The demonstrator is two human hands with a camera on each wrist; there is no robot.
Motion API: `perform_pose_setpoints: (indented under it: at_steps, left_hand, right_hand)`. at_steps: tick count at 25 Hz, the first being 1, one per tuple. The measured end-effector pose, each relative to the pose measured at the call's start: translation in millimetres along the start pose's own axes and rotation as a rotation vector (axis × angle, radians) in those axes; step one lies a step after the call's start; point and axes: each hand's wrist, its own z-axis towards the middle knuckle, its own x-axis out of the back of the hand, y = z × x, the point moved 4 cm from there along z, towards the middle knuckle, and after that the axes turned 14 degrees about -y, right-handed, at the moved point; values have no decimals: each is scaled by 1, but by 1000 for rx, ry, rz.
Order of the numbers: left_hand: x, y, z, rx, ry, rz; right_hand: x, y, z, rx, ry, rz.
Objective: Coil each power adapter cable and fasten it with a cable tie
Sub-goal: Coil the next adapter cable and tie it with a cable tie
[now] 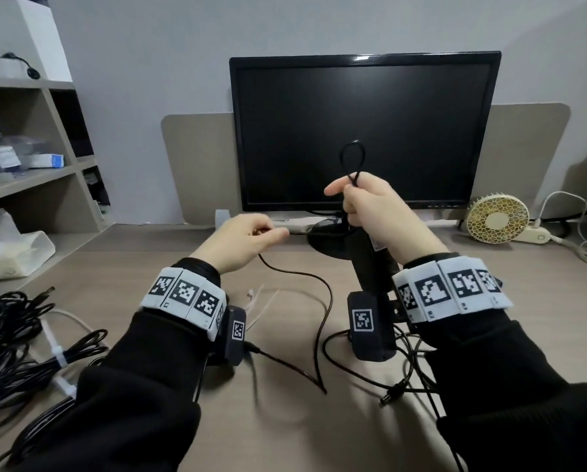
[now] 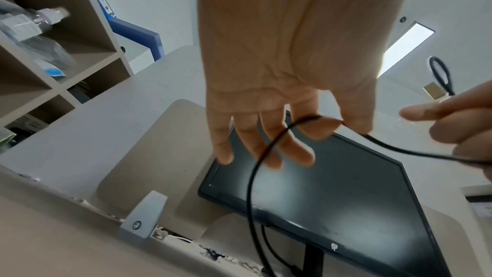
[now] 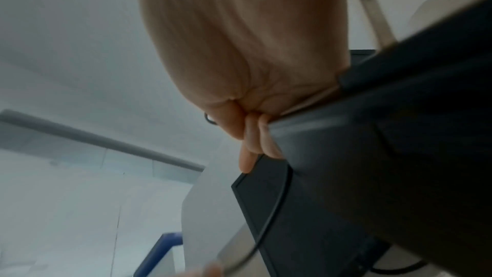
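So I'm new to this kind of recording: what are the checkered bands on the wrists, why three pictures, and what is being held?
There is no machine here, only a person's two bare hands. The black-and-white patterned wristbands are markers, with small cameras strapped beneath. The wide picture comes from a head camera; the other two look along each hand from the wrists.

The right hand grips a black power adapter brick and pinches a small loop of its thin black cable. The left hand holds the same cable further along; the rest trails across the beige desk.

On the desk lie loose white cable ties, already tied black cable bundles at left, and a black monitor behind.
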Motion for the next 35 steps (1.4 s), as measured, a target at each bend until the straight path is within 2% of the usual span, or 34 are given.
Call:
perform_pose_setpoints:
  at_steps: [3, 7, 10, 17, 20, 22, 25, 27, 32, 35]
  left_hand:
    - [13, 15, -3, -148, 171, -180]
    - [13, 33, -4, -265, 212, -363]
    - [5, 49, -6, -336, 177, -587]
    - [-6, 68, -15, -375, 90, -641]
    - [-5, 62, -12, -373, 67, -599]
    - [-4, 56, -8, -344, 57, -578]
    - [-17, 48, -3, -217, -114, -545]
    - [-25, 49, -4, -188, -200, -491]
    - [-19, 46, -5, -267, -161, -211]
    - [-19, 33, -4, -191, -224, -154]
  right_hand:
    - [-27, -1, -1, -33, -124, -252]
    - [-54, -4, -3, -30, -271, -403]
    - [-58, -3, -2, -28, -269, -377]
    - [-60, -11, -5, 26, -345, -142]
    - [-52, -13, -4, 84, -287, -136]
    - [-42, -14, -4, 106, -237, -46]
    - [-27, -14, -5, 110, -171, 127]
    - [-21, -15, -5, 125, -125, 168]
    - [-6, -8, -4, 91, 7, 249]
    - [7, -3, -4, 55, 159, 616]
